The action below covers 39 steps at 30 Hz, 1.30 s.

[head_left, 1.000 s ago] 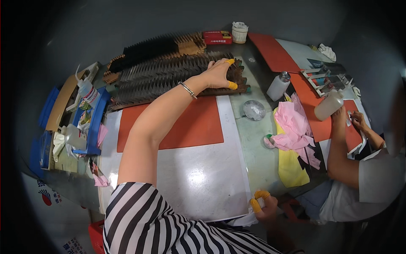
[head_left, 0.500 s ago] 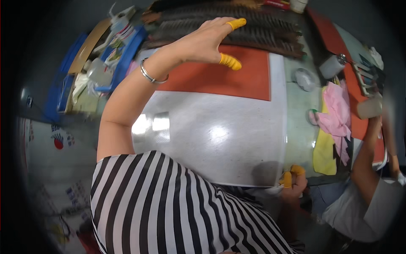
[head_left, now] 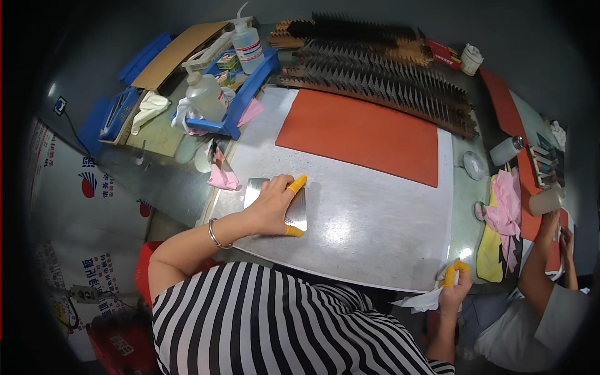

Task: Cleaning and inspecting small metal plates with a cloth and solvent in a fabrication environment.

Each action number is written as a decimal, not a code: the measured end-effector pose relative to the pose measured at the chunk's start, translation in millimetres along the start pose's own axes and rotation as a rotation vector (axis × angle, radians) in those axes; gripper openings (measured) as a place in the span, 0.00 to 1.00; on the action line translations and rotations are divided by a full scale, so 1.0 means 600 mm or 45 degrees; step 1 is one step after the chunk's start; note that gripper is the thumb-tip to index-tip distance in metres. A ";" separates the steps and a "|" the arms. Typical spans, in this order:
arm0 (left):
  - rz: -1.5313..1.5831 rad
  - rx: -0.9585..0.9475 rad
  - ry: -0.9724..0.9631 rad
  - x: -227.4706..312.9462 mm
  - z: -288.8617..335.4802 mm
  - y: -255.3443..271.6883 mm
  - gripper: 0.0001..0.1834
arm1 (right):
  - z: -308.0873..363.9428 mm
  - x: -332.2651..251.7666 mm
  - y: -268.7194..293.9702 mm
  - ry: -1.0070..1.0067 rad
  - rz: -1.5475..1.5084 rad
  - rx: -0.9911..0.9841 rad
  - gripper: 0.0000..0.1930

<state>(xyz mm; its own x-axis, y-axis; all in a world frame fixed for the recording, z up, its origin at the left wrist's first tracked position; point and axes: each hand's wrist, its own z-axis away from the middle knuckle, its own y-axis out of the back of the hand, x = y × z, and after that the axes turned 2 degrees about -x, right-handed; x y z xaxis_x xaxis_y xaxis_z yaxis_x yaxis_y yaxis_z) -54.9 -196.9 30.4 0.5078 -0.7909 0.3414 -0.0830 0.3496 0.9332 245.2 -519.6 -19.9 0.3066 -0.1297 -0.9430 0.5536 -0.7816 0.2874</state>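
Observation:
My left hand (head_left: 272,205) wears yellow finger covers on the thumb and one finger. It reaches over a small shiny metal plate (head_left: 299,211) on the pale work surface (head_left: 369,225), fingers spread across it. Whether the fingertips press on the plate's edges is hard to see. At the surface's near right corner, my right hand (head_left: 457,292) has its yellow-covered fingers bent together on a white cloth (head_left: 422,303), which hangs below the table edge. Beyond the plate lies a flat orange mat (head_left: 362,134).
Toothed dark metal strips (head_left: 387,69) line the back. A blue tray (head_left: 234,119) with a squeeze bottle (head_left: 249,53) stands back left. On the right are a pink cloth (head_left: 503,203), a yellow cloth (head_left: 490,256) and a spray can (head_left: 506,150). A co-worker's arm (head_left: 539,262) is far right.
My left hand has come back from above the orange mat to the metal plate at the near left. My right hand stays at the near right corner with the cloth. The view has shifted.

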 end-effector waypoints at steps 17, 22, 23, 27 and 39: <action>0.287 0.283 -0.627 0.190 -0.491 0.181 0.46 | -0.011 -0.003 -0.003 0.118 0.295 0.005 0.07; 0.020 0.210 -0.627 0.301 -0.644 0.113 0.47 | -0.015 -0.024 0.012 0.104 0.141 -0.098 0.08; 0.022 0.200 -0.639 0.309 -0.660 0.100 0.47 | -0.016 -0.024 0.013 0.094 0.144 -0.086 0.08; -0.167 0.083 -0.558 0.319 -0.703 0.067 0.48 | -0.014 -0.018 0.018 0.077 0.162 -0.123 0.09; -0.023 0.524 -0.662 0.278 -0.633 0.107 0.48 | -0.013 -0.025 0.017 0.048 0.063 -0.125 0.09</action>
<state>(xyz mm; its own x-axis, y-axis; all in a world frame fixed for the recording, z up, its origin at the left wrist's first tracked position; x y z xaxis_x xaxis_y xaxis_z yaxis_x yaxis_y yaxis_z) 350.5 -115.6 105.0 0.0404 -0.9702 0.2388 -0.4519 0.1954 0.8704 252.1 -520.9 -1.9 0.3631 -0.1424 -0.9208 0.6096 -0.7111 0.3503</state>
